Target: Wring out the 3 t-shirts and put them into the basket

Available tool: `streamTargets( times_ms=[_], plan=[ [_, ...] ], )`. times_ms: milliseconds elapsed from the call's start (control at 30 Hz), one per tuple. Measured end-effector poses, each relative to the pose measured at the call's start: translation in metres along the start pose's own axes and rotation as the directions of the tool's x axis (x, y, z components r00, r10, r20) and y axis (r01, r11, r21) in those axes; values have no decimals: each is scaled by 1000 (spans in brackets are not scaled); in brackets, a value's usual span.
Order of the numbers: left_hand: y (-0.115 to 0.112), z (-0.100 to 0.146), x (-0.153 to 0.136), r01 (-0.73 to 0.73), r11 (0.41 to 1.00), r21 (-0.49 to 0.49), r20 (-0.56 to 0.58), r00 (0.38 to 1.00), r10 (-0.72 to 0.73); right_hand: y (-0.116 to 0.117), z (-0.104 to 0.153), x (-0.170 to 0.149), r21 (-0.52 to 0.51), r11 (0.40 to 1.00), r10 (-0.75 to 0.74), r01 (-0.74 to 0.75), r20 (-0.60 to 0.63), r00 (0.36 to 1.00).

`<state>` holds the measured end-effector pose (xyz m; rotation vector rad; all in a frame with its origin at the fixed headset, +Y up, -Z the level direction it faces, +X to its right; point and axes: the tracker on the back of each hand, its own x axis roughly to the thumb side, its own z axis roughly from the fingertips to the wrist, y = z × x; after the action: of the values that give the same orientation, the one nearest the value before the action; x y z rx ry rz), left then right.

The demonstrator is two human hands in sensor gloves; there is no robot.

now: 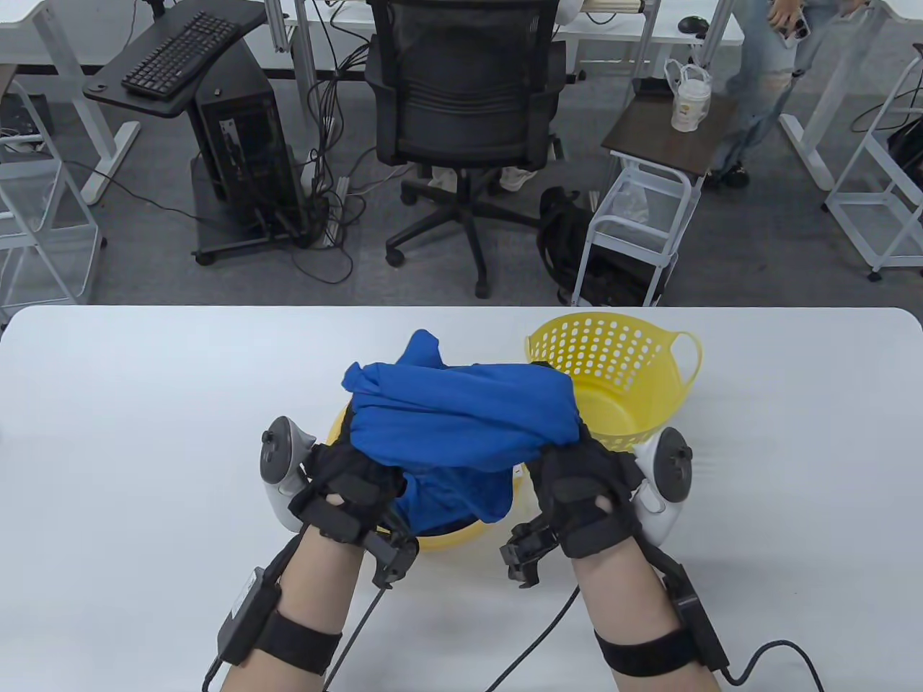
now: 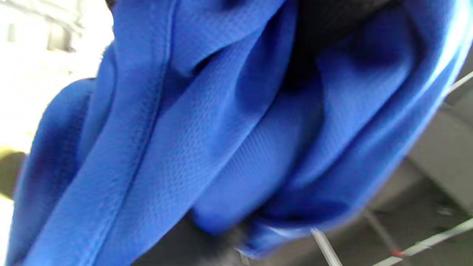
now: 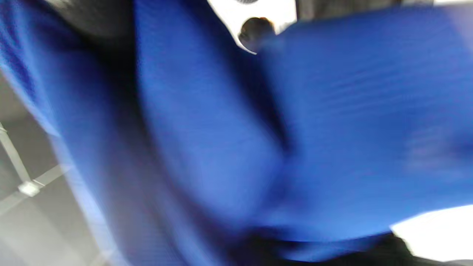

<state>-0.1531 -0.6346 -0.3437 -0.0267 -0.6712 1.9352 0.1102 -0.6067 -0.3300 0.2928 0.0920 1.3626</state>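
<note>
— Over the yellow bowl point(image 1: 440, 537) near the worktop's point(image 1: 144, 432) front edge, what are you holding?

— A blue t-shirt point(image 1: 461, 418), my left hand point(image 1: 346, 483) and right hand point(image 1: 584, 497) each gripping one end. Its long axis runs left to right, parallel to that edge.

— Advice?

— Twist the ends oppositely, keep drips over the bowl; the basket point(image 1: 613, 375) waits behind.

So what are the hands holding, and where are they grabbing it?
Both hold one blue t-shirt, bunched up. The left hand grips its left end, the right hand its right end, above a yellow tub.
</note>
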Motion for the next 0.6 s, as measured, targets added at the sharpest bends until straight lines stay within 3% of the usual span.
streamTargets(
  times_ms=[33,133,233,267,333,400,433,467,533,600],
  plan=[
    [-4,1,3,-45,999,-29,13,999,46,4,-4,-9,60,998,1,2,-45,999],
    [-17,2,4,-100,989,-109,11,995,102,19,-14,-40,277,929,-181,244,-236,955],
    [-17,5,8,22,995,-92,14,1000,-21,20,-23,-39,404,762,-445,507,-242,862],
    [-16,5,11,58,994,-96,32,998,-56,15,-22,-32,396,775,-447,492,-207,870],
    [-17,7,21,172,982,-73,49,984,-169,6,-20,-21,254,906,-339,339,-42,940],
    [-15,10,28,348,937,-38,11,937,-348,1,-17,-10,250,879,-417,407,-11,909],
    [-13,10,31,473,879,-69,2,881,-474,-3,-14,-3,273,867,-431,416,-6,903],
    [-11,10,33,544,829,-130,-2,836,-549,-7,-11,1,240,894,-397,378,32,917],
    [-9,11,32,583,772,-255,-62,787,-614,-17,-7,11,145,935,-342,323,131,931],
    [-5,11,27,508,795,-333,-106,817,-567,-26,-3,19,73,956,-292,283,228,929]
  ],
)
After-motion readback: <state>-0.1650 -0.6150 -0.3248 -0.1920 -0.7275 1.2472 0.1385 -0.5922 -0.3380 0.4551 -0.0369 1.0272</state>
